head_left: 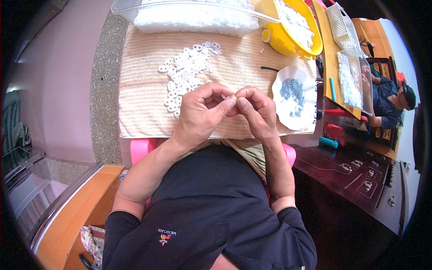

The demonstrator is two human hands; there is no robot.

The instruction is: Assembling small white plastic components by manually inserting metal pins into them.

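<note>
Both hands meet over a striped cream towel point(139, 90), fingertips nearly touching. My left hand point(202, 110) is closed in a pinch, thumb against fingers, with a tiny whitish bit showing at its tips. My right hand point(256, 110) pinches at the same spot; the fingers hide what is in it. Beyond my left hand lies a loose pile of small white plastic pieces with holes point(186, 67). Close by my right hand stands a white wavy-edged dish point(311, 85) containing small dark pieces point(291, 88), too small to make out.
At the far edge stand a clear bin point(270, 19) and a yellow basin point(319, 42), both filled with white pieces. A thin black stick point(269, 68) lies near the dish. Rightward, another person point(389, 101) sits at a wooden table point(331, 67) with a clear container point(366, 96).
</note>
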